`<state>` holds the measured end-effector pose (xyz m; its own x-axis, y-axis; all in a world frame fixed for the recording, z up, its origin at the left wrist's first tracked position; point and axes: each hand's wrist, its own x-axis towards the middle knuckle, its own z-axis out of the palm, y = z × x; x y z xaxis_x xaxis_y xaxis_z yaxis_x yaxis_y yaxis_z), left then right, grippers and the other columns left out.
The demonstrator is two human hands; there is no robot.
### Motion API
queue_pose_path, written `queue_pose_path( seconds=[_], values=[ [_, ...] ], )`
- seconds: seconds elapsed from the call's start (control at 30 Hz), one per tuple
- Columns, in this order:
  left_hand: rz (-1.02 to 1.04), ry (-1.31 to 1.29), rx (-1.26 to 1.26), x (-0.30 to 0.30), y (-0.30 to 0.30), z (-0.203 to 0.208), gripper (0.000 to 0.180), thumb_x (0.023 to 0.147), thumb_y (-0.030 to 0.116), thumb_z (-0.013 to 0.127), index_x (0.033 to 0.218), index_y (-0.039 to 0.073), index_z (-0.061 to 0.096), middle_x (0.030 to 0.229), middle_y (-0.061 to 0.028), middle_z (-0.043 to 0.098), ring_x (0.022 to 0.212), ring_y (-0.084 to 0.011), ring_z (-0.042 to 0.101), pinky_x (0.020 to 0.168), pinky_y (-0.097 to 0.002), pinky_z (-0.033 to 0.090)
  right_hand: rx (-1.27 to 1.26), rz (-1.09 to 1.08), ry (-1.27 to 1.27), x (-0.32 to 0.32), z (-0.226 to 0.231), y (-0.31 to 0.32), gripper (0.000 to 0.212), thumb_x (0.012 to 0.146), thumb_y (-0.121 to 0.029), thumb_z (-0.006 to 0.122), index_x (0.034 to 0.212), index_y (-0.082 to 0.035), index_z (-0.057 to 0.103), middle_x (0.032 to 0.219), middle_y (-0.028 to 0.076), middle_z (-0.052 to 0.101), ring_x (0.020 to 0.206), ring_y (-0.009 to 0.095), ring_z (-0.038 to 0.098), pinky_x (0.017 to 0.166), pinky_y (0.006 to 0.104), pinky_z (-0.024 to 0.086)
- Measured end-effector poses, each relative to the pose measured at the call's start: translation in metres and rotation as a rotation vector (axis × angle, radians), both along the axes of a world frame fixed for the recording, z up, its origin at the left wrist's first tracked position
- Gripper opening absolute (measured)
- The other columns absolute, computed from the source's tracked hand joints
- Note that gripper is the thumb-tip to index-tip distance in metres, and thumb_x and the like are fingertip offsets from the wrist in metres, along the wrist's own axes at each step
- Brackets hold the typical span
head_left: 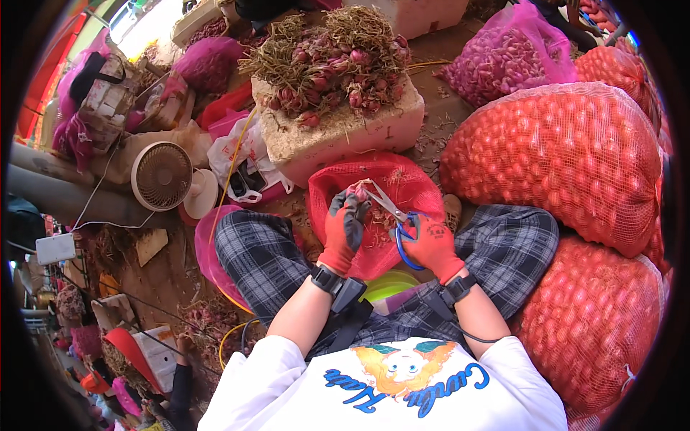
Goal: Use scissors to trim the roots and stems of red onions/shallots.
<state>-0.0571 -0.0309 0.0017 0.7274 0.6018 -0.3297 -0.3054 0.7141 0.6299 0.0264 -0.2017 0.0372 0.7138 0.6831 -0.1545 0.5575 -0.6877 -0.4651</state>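
Scissors, blue-handled steel, [397, 213] fill your curled right hand [433, 246]; your left hand [345, 231] pinches pink shallot [361, 189] over the red mesh sack [407, 177].

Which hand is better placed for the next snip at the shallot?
Probably the right hand: it grips the blue-handled scissors, tips at the shallot. The left hand is occupied holding that shallot above the red mesh bag.
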Motion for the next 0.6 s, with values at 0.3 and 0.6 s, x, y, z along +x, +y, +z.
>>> queue_pose_path(
  seconds=[0.3, 0.6],
  values=[
    [-0.040, 0.052, 0.053, 0.000, -0.002, 0.000, 0.018, 0.093, 0.019, 0.051, 0.105, 0.006, 0.050, 0.098, -0.0037, 0.059, 0.089, -0.0136, 0.059, 0.077, -0.0256, 0.048, 0.029, -0.039, -0.068, 0.000, -0.009, 0.002, 0.059, 0.077, -0.057, 0.055, 0.093, 0.000, 0.059, 0.082, 0.019, 0.063, 0.078, 0.034, 0.062, 0.068, 0.0412, 0.050],
    [-0.294, -0.188, -0.127, -0.010, 0.000, -0.007, 0.009, 0.092, 0.013, 0.048, 0.098, 0.009, 0.053, 0.104, -0.0025, 0.055, 0.097, -0.0159, 0.053, 0.084, -0.0282, 0.045, 0.343, -0.311, 0.225, 0.040, -0.023, 0.004, 0.030, 0.083, -0.036, 0.062, 0.085, -0.007, 0.064, 0.067, 0.005, 0.061, 0.061, 0.019, 0.060, 0.055, 0.0338, 0.045]
  ],
)
